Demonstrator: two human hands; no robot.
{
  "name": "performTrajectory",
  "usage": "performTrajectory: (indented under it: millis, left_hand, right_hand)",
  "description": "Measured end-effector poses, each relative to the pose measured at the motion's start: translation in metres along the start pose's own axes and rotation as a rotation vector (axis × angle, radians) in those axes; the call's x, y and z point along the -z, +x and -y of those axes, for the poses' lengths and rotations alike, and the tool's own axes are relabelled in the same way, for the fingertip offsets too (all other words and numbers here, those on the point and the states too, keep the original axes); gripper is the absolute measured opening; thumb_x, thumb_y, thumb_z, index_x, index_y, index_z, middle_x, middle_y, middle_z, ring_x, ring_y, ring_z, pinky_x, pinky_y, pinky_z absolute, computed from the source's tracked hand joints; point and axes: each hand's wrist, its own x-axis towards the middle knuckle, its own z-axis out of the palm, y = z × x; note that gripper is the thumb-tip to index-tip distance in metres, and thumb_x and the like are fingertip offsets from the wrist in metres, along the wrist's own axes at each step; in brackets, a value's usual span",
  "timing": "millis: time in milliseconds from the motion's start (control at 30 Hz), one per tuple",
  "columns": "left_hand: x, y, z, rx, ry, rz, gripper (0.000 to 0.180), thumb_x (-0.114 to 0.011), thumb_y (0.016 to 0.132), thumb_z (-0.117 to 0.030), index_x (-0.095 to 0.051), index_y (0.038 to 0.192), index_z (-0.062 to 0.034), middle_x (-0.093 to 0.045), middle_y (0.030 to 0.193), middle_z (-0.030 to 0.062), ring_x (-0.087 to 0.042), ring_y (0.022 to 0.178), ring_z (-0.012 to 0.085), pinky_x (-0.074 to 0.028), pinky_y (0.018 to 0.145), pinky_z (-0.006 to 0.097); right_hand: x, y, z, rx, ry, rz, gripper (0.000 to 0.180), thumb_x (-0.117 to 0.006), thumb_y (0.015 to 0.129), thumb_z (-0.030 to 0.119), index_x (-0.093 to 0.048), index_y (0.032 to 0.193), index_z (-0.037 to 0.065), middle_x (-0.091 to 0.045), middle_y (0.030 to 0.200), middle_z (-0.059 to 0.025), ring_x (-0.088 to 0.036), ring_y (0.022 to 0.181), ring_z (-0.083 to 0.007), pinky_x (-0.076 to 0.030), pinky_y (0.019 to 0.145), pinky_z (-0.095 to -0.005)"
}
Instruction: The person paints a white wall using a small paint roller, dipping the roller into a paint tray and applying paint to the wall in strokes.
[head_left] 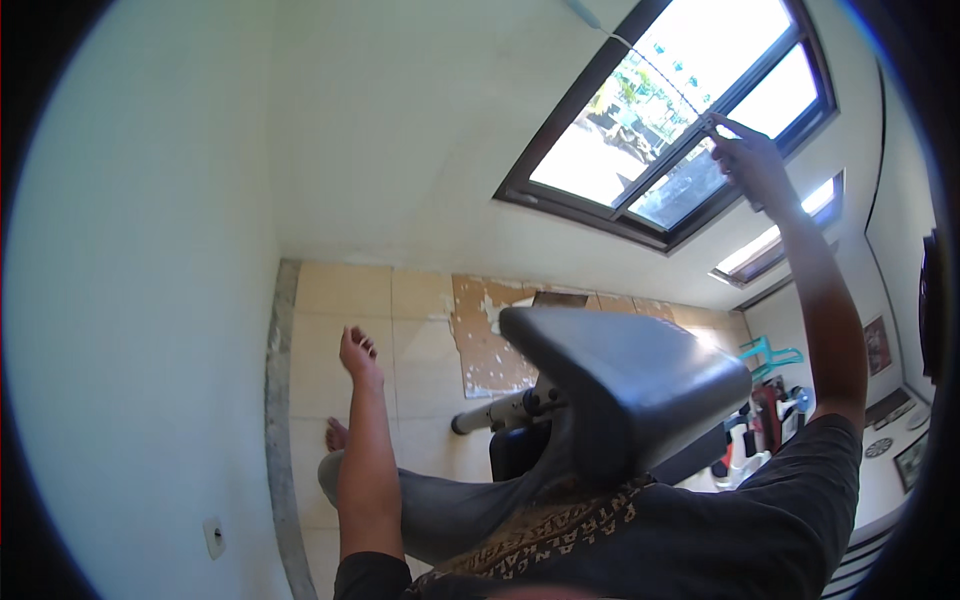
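Observation:
My right hand is raised in front of the window, closed around the dark handle of a paint roller. A thin wire rod runs from that hand up and left to the pale blue roller head, which lies against the wall near the top edge and is partly cut off. My left hand hangs low over the tiled floor, its fingers loosely curled with nothing visible in them. Close in front of my body stands a black padded exercise bench, between my two arms.
A dark-framed window fills the upper right, with a smaller window beyond. Cardboard spattered white lies on the floor tiles. The bench's metal leg sticks out left. A turquoise plastic frame and clutter stand at right. A wall outlet sits lower left.

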Motion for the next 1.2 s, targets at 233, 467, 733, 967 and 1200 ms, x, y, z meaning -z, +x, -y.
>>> performTrajectory:
  millis: [233,467,733,967,1200]
  left_hand:
    - [0.037,-0.068,-0.039,-0.223,0.073,0.026,0.025,-0.054,0.098,-0.043,-0.061,0.093,-0.0192,-0.053,0.076,-0.0076,-0.046,0.062,0.0070,-0.032,0.055,0.025]
    - [-0.102,-0.232,-0.160,-0.646,0.368,0.343,0.031,-0.051,0.101,-0.038,-0.061,0.088,-0.0118,-0.051,0.069,-0.0041,-0.046,0.062,0.0079,-0.036,0.059,0.025]
    - [-0.498,-0.362,-0.214,-0.996,0.819,0.763,0.034,-0.054,0.099,-0.041,-0.063,0.090,-0.0093,-0.056,0.077,-0.0008,-0.051,0.067,0.0091,-0.039,0.064,0.026]
    - [-0.639,-0.293,-0.106,-0.738,0.676,0.474,0.050,-0.056,0.092,-0.056,-0.064,0.104,-0.0076,-0.064,0.091,0.0057,-0.059,0.078,0.0189,-0.043,0.076,0.041]
    - [-0.580,-0.209,-0.036,-0.497,0.980,0.722,0.047,-0.052,0.096,-0.048,-0.062,0.116,-0.0068,-0.069,0.100,0.0069,-0.064,0.088,0.0176,-0.043,0.078,0.035]
  right_hand:
    - [-0.005,-0.038,-0.080,0.069,0.400,-0.140,0.030,-0.060,0.098,0.026,-0.067,0.100,-0.003,-0.058,0.071,-0.0024,-0.054,0.058,-0.0080,-0.046,0.050,-0.0247]
    - [-0.052,-0.045,-0.117,-0.034,0.875,0.001,0.025,-0.054,0.102,0.021,-0.063,0.108,-0.002,-0.058,0.080,-0.0029,-0.056,0.064,-0.0086,-0.046,0.055,-0.0251]
    - [-0.104,0.083,-0.104,0.122,0.923,-0.079,0.032,-0.057,0.100,0.024,-0.062,0.124,0.003,-0.054,0.075,-0.0005,-0.049,0.061,-0.0082,-0.044,0.055,-0.0256]
    - [-0.169,0.116,-0.096,0.227,0.800,-0.412,0.045,-0.063,0.097,0.027,-0.057,0.138,0.009,-0.057,0.077,-0.0046,-0.052,0.061,-0.0132,-0.047,0.058,-0.0312]
    - [-0.258,0.089,-0.158,-0.016,1.238,0.061,0.045,-0.057,0.101,0.029,-0.046,0.141,0.011,-0.050,0.072,-0.0012,-0.048,0.054,-0.0091,-0.044,0.047,-0.0281]
